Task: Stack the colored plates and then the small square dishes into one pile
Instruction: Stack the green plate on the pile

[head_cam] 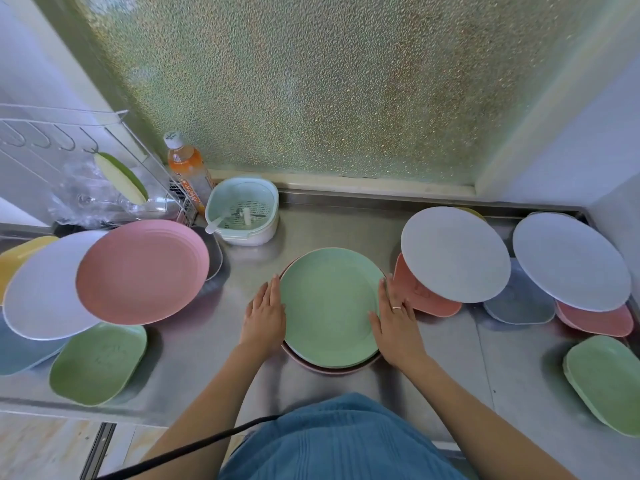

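Observation:
A green round plate lies on top of a pink plate in the middle of the steel counter. My left hand rests flat against the pile's left rim and my right hand against its right rim, fingers straight. At the left a pink plate overlaps a pale blue plate and a yellow one. Two pale blue plates lean at the right. Small square dishes lie around: green, green, pink, pink, blue-grey, blue.
A light blue strainer basket with a spoon and an orange drink bottle stand at the back left beside a wire rack. Frosted glass backs the counter. A black cable hangs by my blue clothing.

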A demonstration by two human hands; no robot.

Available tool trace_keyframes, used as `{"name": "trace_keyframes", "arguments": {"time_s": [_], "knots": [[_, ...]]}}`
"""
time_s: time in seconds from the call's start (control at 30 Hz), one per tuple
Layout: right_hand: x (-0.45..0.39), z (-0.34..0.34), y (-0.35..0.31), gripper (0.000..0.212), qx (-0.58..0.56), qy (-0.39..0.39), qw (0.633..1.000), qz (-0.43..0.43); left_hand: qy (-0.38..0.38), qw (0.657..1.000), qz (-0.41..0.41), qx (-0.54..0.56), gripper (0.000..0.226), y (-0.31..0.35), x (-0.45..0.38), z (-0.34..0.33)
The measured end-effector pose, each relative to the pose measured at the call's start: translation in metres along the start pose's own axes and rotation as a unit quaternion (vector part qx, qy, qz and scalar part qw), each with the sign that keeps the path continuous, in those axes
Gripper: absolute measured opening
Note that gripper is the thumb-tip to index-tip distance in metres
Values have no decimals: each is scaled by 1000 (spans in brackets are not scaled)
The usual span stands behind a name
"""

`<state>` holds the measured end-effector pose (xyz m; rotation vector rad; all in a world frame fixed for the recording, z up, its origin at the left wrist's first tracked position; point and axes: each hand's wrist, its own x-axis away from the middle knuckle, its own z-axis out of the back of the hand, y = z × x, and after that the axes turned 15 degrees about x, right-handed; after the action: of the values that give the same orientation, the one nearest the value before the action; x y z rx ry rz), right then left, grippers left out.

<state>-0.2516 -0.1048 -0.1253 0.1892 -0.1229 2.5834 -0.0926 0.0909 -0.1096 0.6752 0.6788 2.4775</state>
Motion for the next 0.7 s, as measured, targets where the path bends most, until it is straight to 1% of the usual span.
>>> {"name": "trace_keyframes", "arguments": {"time_s": [0.07, 0.1, 0.13, 0.2, 0.3, 0.33, 0.4, 0.5, 0.53, 0.6, 0.67, 0.7], "knots": [[1, 0, 1, 69, 23, 15, 1000, -13, -6, 1000, -5, -4, 58, -1, 0, 2], [2, 2, 0, 68, 34, 35, 999, -20, -4, 1000, -14, -14, 57, -1, 0, 5], [2, 4, -2, 67, 43, 59, 997, -24, 8, 999, -25, -25, 56, -4, 0, 10], [2, 13, -15, 64, 44, 91, 995, -17, 62, 997, -26, -27, 56, -13, -1, 23], [-4, 23, -55, 61, 26, 79, 995, 61, 164, 986, 6, -41, 51, -42, 1, 47], [-6, 24, -73, 60, 20, 74, 993, 94, 180, 982, 18, -60, 53, -54, 2, 55], [-9, 25, -109, 57, 20, 59, 985, 158, 170, 980, 42, -94, 58, -79, 4, 70], [-15, 25, -158, 53, 15, 38, 977, 211, 97, 985, 55, -132, 66, -111, 8, 86], [-19, 24, -172, 53, -3, 24, 976, 217, 86, 985, 52, -141, 64, -120, 8, 90], [-25, 21, -195, 51, -35, -18, 975, 220, 94, 985, 35, -137, 55, -135, 9, 95], [-28, 22, -215, 50, -69, -13, 975, 210, 110, 983, 0, -148, 50, -146, 8, 99], [-30, 22, -224, 49, -99, -3, 976, 193, 113, 980, -23, -161, 51, -150, 8, 101]]}}
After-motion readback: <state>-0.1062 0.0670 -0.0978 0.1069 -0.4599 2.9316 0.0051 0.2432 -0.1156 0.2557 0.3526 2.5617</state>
